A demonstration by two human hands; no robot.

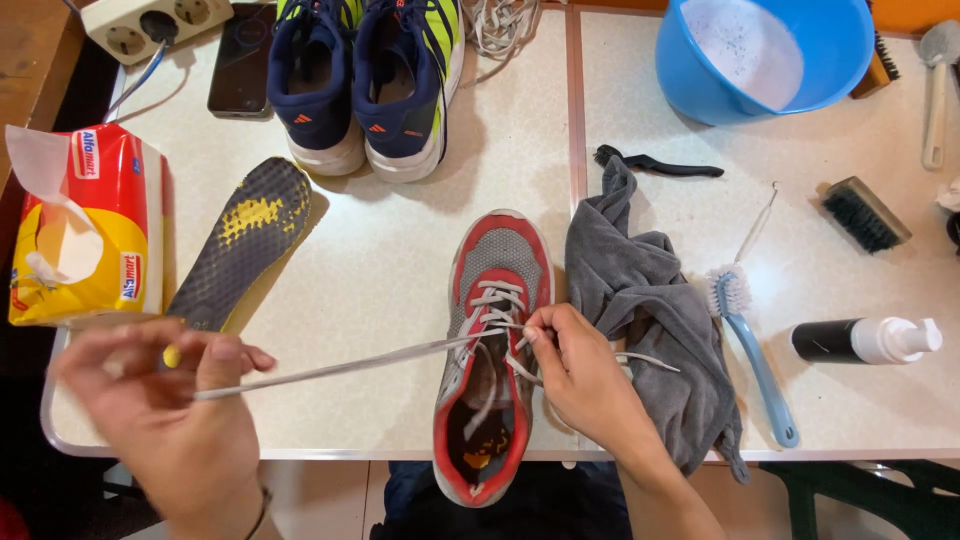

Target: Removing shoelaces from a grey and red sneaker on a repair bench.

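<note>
Left hand [165,400] pinches the grey lace [350,366] taut off the table's [400,250] near-left corner; right hand [580,375] pinches it at the eyelets of the red-and-grey shoe [495,350] (heel overhanging the near edge), grey cloth [650,300] just beside.

Three shoes [492,350], three brushes [745,340], one insole [245,245], one grey cloth [650,300], one blue basin [765,55], one phone [243,60], one pump bottle [865,340].

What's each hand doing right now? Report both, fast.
Left hand: closed on the pulled-out end of the grey shoelace.
Right hand: fingers pinching the same lace at the red-and-grey shoe.
</note>
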